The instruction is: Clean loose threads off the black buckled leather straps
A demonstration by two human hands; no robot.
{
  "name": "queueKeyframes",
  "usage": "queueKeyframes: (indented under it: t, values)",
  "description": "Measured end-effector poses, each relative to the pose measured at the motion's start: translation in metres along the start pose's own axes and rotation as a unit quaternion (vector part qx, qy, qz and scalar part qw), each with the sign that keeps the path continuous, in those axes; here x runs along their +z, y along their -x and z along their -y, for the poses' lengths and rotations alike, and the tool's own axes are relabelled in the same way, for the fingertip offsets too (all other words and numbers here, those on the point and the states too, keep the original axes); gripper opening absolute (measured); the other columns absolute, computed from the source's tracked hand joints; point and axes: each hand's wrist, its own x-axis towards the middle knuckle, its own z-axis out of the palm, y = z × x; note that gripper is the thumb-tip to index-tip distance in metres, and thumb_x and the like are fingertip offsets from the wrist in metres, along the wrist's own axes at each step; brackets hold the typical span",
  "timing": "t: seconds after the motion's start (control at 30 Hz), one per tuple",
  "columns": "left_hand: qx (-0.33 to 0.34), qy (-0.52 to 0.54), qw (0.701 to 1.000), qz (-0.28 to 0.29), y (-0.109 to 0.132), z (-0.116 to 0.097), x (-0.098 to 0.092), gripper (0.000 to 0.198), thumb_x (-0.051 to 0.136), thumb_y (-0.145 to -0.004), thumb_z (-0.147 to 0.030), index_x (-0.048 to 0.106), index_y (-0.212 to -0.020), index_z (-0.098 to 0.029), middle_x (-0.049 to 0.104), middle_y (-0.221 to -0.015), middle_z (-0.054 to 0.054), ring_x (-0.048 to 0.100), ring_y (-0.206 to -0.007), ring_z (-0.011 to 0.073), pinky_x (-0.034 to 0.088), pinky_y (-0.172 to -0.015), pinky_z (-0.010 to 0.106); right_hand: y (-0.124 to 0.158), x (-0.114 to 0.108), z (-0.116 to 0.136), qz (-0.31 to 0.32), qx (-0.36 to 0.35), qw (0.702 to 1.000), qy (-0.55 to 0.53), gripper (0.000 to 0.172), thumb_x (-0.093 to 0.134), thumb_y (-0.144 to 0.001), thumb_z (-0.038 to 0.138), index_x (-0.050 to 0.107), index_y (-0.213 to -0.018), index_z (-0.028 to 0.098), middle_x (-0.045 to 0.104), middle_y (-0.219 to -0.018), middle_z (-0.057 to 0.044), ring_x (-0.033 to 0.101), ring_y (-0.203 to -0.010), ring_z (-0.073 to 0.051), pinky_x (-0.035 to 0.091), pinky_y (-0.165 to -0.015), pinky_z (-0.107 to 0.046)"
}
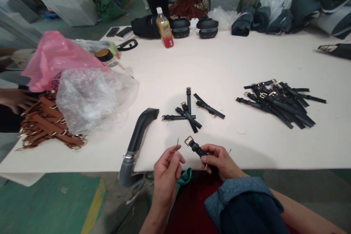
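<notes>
Both hands are at the near edge of a white flat-topped table (236, 58), approx. mid-length. Our L hand (168, 166) pinches a thin pointed metal tool (177, 143) btwn thumb & fingers, tip up; our R hand (219, 159) grips a short black leather-like strap (196, 147). The strap lies to the R of the tool, just beside it but apart; no contact that we can see. Its long axis runs diagonally: gold-coloured rectangular metal buckle (189, 140) at upper L, body going down to lower R into our R fingers. So the buckle end sits free, facing the tool, w/ our L fingertips close by. The other end's hidden by the R hand; can't tell how it hangs.

Nothing shows btwn tool & buckle. Farther in from the near edge, directly beyond our hands, there's a small loose group of black buckled straps (189, 117), some crossed; a bigger heap of black buckled straps (279, 104) lies toward the R end. On our L, a curved black plastic nozzle (138, 131) on a grey ribbed hose (127, 173) comes over the near edge & limits elbow room that side, we reckon. Past it, nr the L edge: a crumpled clear plastic bag (85, 98), a pink plastic bag (57, 56), a pile of brown straps w/ metal rings (52, 128) & a co-worker's hand (18, 99). Far edge: a red-and-amber drink bottle (165, 29), well clear.
</notes>
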Motion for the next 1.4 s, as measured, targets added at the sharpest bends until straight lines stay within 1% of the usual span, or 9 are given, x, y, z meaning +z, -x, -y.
queueKeyframes:
  t: [0.1,0.2,0.27,0.33,0.47,0.6,0.8,0.97,1.4]
  values:
    - [-0.051,0.069,0.996,0.019,-0.005,-0.006,0.000,0.041,0.070,-0.074,-0.040,0.056,-0.103,-0.015,0.048,-0.058,-0.008,0.022,-0.036,-0.0007,0.014,-0.035,0.014,0.003,0.001,0.001,-0.010,-0.070,0.988,0.138,0.024,0.066,-0.069,0.024,0.066,-0.092,0.017,0.065,-0.071,-0.003,0.055,-0.054,-0.013,0.043,-0.052,-0.025]
    - [-0.070,0.048,0.996,0.013,-0.008,-0.007,0.004,0.037,0.074,-0.069,-0.039,0.058,-0.091,-0.014,0.042,-0.049,-0.010,0.020,-0.033,-0.0013,0.011,-0.034,0.013,0.006,0.002,0.001,-0.034,-0.246,0.922,0.296,0.025,0.063,-0.069,0.015,0.071,-0.092,0.021,0.063,-0.085,-0.005,0.058,-0.073,-0.017,0.046,-0.065,-0.029]
    - [-0.068,0.036,0.997,0.008,-0.009,-0.006,0.007,0.032,0.076,-0.067,-0.036,0.057,-0.079,-0.013,0.046,-0.049,-0.008,0.021,-0.033,-0.0018,0.012,-0.034,0.013,0.007,0.002,0.001,-0.032,-0.292,0.896,0.332,0.030,0.061,-0.070,0.013,0.071,-0.097,0.022,0.063,-0.088,-0.005,0.058,-0.078,-0.018,0.046,-0.069,-0.030]
    - [-0.059,0.046,0.997,0.012,-0.008,-0.005,0.008,0.029,0.075,-0.066,-0.032,0.056,-0.075,-0.012,0.052,-0.054,-0.005,0.024,-0.033,-0.0022,0.014,-0.034,0.013,0.008,0.003,0.003,-0.023,-0.250,0.917,0.311,0.031,0.064,-0.070,0.015,0.070,-0.100,0.022,0.063,-0.090,-0.005,0.058,-0.078,-0.018,0.046,-0.069,-0.030]
    - [-0.061,0.081,0.994,0.035,-0.007,-0.003,0.005,0.028,0.072,-0.069,-0.030,0.058,-0.085,-0.012,0.054,-0.059,-0.004,0.031,-0.035,-0.0016,0.015,-0.035,0.013,0.007,0.002,0.011,0.058,-0.035,0.990,0.123,0.033,0.069,-0.072,0.036,0.069,-0.098,0.016,0.064,-0.074,-0.003,0.055,-0.062,-0.014,0.042,-0.058,-0.026]
    - [-0.061,0.086,0.993,0.057,-0.006,-0.001,0.003,0.033,0.072,-0.072,-0.030,0.058,-0.095,-0.012,0.056,-0.063,-0.003,0.036,-0.036,-0.0004,0.017,-0.036,0.013,0.005,0.001,0.012,0.066,0.073,0.995,-0.018,0.041,0.076,-0.064,0.042,0.067,-0.092,0.013,0.063,-0.064,-0.002,0.053,-0.052,-0.011,0.037,-0.048,-0.021]
    - [-0.062,0.097,0.992,0.056,-0.006,0.005,0.003,0.032,0.073,-0.072,-0.029,0.058,-0.096,-0.013,0.056,-0.063,-0.003,0.033,-0.037,-0.0006,0.019,-0.036,0.012,0.009,0.006,0.011,-0.010,-0.018,0.997,0.073,0.035,0.075,-0.067,0.038,0.068,-0.093,0.016,0.062,-0.062,-0.001,0.055,-0.052,-0.013,0.037,-0.046,-0.022]
    - [-0.056,0.080,0.994,0.050,-0.006,0.013,0.006,0.033,0.073,-0.072,-0.029,0.058,-0.097,-0.014,0.058,-0.064,-0.003,0.033,-0.037,-0.0006,0.019,-0.036,0.012,0.010,0.005,0.012,-0.082,-0.167,0.949,0.255,0.016,0.073,-0.071,0.028,0.075,-0.084,0.019,0.069,-0.081,-0.006,0.059,-0.068,-0.018,0.044,-0.060,-0.029]
    - [-0.020,0.055,0.998,-0.009,-0.008,0.024,0.021,0.029,0.070,-0.071,-0.028,0.057,-0.093,-0.012,0.058,-0.061,-0.002,0.030,-0.036,-0.0005,0.018,-0.035,0.013,0.001,-0.003,-0.013,-0.135,-0.299,0.909,0.256,0.010,0.072,-0.076,0.024,0.076,-0.085,0.023,0.072,-0.088,-0.005,0.066,-0.082,-0.021,0.052,-0.078,-0.035]
